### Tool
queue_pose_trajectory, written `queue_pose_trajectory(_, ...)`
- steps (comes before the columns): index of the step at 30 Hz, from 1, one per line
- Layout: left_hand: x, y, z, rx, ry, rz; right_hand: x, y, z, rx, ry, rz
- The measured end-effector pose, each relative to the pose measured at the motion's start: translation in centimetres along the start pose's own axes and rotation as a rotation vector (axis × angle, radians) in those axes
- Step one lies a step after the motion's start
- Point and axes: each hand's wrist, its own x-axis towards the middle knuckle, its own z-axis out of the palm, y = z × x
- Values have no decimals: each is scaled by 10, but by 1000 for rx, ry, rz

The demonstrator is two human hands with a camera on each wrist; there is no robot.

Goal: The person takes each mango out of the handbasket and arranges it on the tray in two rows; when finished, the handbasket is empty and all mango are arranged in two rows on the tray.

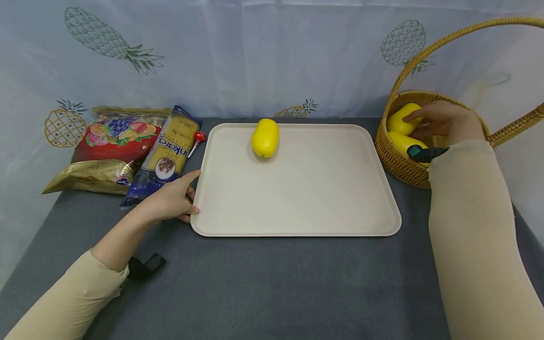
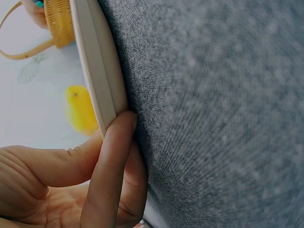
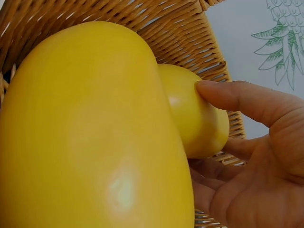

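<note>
My left hand [image 1: 172, 198] grips the left rim of a cream rectangular tray [image 1: 314, 198]. In the left wrist view the thumb is over the rim and the fingers [image 2: 116, 147] curl against its side and underside. A smooth yellow mango [image 1: 265, 138] lies on the tray near its back edge. At the right, my right hand [image 1: 446, 118] reaches into a wicker basket [image 1: 401, 172]. It holds the farther mango [image 3: 194, 114] with the thumb on top and the fingers partly hidden beneath. A nearer mango [image 3: 90, 128] lies beside it in the basket.
Left of the tray lie a red and gold candy bag [image 1: 123, 141], a blue and yellow pasta packet [image 1: 165, 153] and a red lollipop [image 1: 199, 136]. The basket's tall handle [image 1: 467, 30] arches over the right side. A pineapple-print curtain [image 1: 263, 56] hangs behind the grey tabletop [image 1: 289, 288].
</note>
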Motion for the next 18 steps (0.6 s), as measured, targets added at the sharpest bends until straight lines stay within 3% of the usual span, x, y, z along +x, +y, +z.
queue_pose_trajectory(9,0,0,1,1,7,-1,-2,0,-2,-11,-5,-9)
queue_pose_trajectory(14,1,0,1,1,9,7,-1,-5,-5,214,-34,-59)
queue_pose_trajectory(18,2,-2,0,-1,6,21,-5,-7,-9,421,-54,-168)
